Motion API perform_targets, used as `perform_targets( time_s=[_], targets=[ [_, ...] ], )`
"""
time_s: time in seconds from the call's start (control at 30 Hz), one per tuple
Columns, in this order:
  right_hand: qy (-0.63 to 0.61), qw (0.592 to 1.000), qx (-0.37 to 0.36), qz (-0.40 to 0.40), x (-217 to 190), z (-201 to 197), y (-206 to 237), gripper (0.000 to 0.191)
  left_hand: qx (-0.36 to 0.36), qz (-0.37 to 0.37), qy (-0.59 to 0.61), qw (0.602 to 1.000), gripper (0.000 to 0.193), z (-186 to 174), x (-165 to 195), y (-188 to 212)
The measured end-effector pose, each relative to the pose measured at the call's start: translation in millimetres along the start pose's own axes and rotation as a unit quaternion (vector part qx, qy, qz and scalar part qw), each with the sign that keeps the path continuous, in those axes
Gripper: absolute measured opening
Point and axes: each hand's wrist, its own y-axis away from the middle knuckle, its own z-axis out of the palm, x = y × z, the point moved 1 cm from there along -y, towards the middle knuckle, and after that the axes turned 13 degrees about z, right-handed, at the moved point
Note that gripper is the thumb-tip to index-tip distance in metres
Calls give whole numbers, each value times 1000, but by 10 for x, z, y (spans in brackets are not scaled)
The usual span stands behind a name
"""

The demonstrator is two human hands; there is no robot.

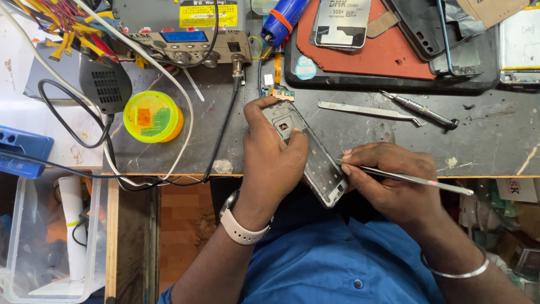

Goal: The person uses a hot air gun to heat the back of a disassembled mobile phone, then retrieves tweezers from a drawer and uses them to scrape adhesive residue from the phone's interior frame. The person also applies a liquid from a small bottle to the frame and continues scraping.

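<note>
My left hand grips an opened phone frame, grey and stripped of its back, held tilted over the bench's front edge. The thumb lies across its upper part. My right hand holds thin metal tweezers like a pen, with their tip touching the frame's right edge. A small circuit piece with an orange flex cable lies just beyond the frame's top end.
On the dark bench lie another pair of tweezers, a small screwdriver and a yellow-green round tin. A black tray with a red mat and phone parts sits behind. A power unit and cables stand at left.
</note>
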Motion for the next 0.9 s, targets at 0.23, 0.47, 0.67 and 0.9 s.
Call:
perform_targets(
  time_s=[0.23,0.47,0.67,0.9],
  targets=[
    [37,998,33,-36,-10,34,25,13,-2,-10,-27,1000,48,4,48,19],
    [-38,998,7,58,20,-65,136,8,-1,-21,-6,1000,48,-7,56,53],
    [-22,999,-12,39,40,-121,167,7,11,10,-19,1000,47,8,27,33],
    [-19,999,-12,22,46,-103,148,9,2,-3,-22,1000,48,13,4,33]
  ],
)
